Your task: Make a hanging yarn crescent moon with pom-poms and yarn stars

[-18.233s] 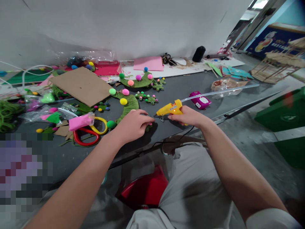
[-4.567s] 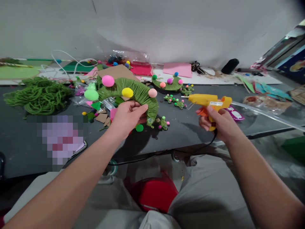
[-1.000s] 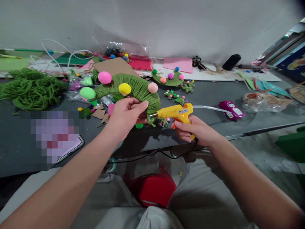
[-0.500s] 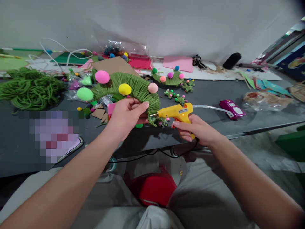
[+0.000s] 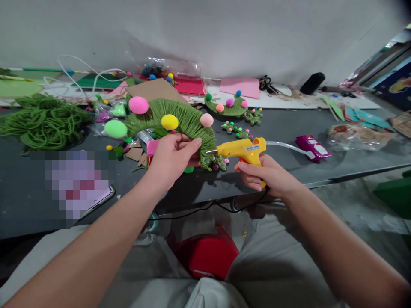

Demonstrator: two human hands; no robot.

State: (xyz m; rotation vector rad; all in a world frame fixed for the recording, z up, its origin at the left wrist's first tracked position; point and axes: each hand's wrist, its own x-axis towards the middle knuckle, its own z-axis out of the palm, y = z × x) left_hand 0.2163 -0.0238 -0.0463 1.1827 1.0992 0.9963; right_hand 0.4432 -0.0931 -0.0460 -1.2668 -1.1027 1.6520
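Clock directions are read on the view, with 12 at its top. Compared with the preceding view, the nozzle of the yellow glue gun sits slightly farther toward 2 o'clock, drawn back from the tapered lower end of the yarn-wrapped crescent. A glossy patch shows at that end, which suggests that glue is already laid there; whether the nozzle touches the yarn cannot be told. The left hand pinches the crescent between thumb and fingers, the piece arching above it from 10 to 2 o'clock. The right hand is wrapped around the gun's handle, a finger by the orange trigger; the nozzle points toward 9 o'clock.

From the left hand, a second crescent lies on the table at 2 o'clock, a heap of green yarn between 9 and 10, and a phone at 8, its screen pixelated.

Labels: the gun carries a pale sticker with dark print, too small to read. The purple packet, at 2 o'clock from the right hand, bears white patches without legible lettering. No brand can be identified on either.
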